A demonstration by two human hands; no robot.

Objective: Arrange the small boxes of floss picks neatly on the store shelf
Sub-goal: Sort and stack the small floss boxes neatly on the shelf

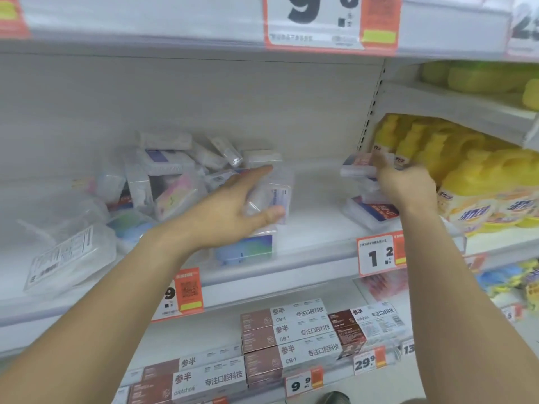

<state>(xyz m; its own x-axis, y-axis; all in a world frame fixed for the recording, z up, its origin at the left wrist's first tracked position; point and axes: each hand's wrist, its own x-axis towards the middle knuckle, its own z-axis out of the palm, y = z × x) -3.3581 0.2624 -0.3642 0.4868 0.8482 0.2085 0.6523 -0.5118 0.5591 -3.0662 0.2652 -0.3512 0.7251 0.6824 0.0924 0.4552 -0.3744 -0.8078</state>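
Nearest you, brown-and-white cardboard toothpaste cartons (291, 336) sit stacked on the lower white metal shelf (320, 371). Above, on the white middle shelf (315, 228), your left hand (233, 211) grips 1 small clear plastic floss-pick box (272, 196), thumb under, fingers over. Your right hand (405, 185) holds a flat white box w/ red label (361, 166) over a short stack (370, 209); grip blurred, can't tell exactly. Behind, a jumbled pile of clear boxes (175, 173). Far right: yellow plastic bottles (455, 176).
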